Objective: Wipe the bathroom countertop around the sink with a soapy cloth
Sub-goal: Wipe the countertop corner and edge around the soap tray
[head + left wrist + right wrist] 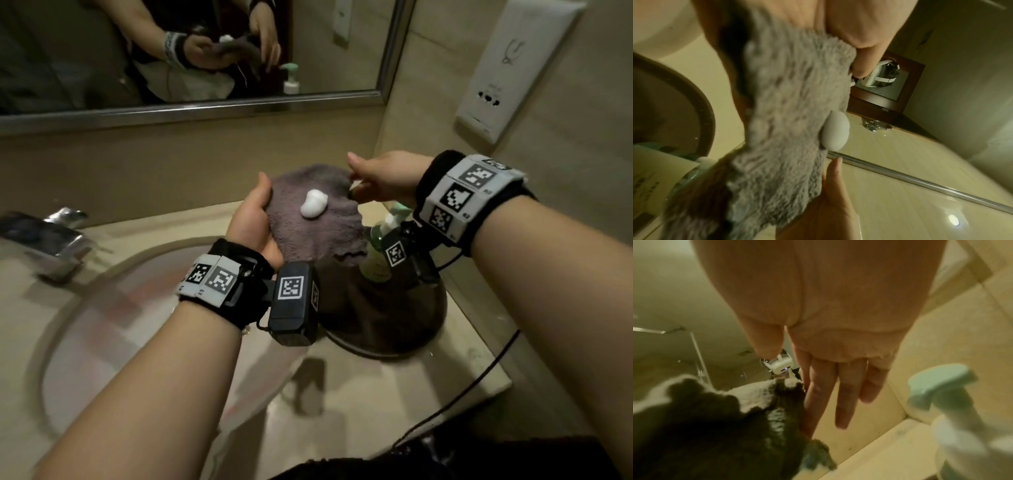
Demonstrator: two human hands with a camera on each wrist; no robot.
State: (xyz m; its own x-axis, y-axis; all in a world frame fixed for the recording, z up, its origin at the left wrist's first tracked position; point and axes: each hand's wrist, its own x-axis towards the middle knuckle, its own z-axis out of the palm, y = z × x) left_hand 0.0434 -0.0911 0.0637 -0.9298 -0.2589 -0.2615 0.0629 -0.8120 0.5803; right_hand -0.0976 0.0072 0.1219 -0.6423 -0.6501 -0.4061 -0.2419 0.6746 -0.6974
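Observation:
A grey fluffy cloth (313, 228) is held up above the countertop (359, 404), with a white blob of soap foam (314, 204) on its upper face. My left hand (255, 219) grips its left edge, thumb on top and fingers underneath. In the left wrist view the thumb (865, 48) presses on the cloth (781, 113) and the foam (835, 131) sits near its edge. My right hand (373, 178) is at the cloth's right edge with straight fingers (838, 394); the index finger touches the cloth (715, 426).
A pump soap bottle (378, 255) stands on a dark round tray (387, 329) under my right wrist, in the counter's right corner. The sink basin (113, 325) and chrome faucet (51, 236) lie to the left. A mirror (205, 51) hangs behind, and a cable (479, 383) trails over the counter's right edge.

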